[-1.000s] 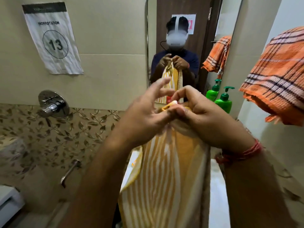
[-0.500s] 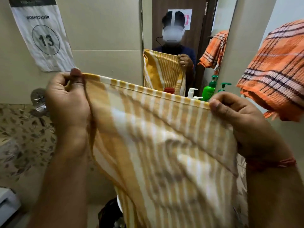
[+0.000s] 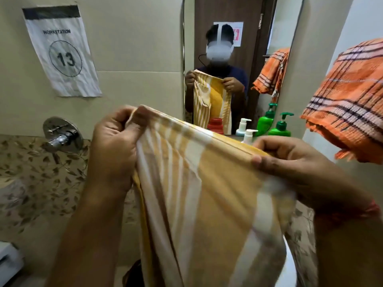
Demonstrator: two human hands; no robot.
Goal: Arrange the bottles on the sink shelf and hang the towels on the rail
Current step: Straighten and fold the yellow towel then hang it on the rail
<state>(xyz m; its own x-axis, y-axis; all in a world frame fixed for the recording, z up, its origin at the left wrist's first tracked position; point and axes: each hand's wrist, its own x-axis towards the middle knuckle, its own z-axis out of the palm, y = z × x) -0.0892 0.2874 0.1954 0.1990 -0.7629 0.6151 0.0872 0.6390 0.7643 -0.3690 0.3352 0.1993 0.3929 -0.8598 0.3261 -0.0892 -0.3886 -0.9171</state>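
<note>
Yellow striped towel held up, not yet on the rail.
Left hand and right hand each pinch a top corner, stretching the edge straight between them for hanging beside the orange checked towel.

sink shelf, green bottle, white bottle

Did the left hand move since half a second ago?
Yes. The left hand shifted right, from under the number sign toward the mirror, still pinching the yellow towel.
</note>
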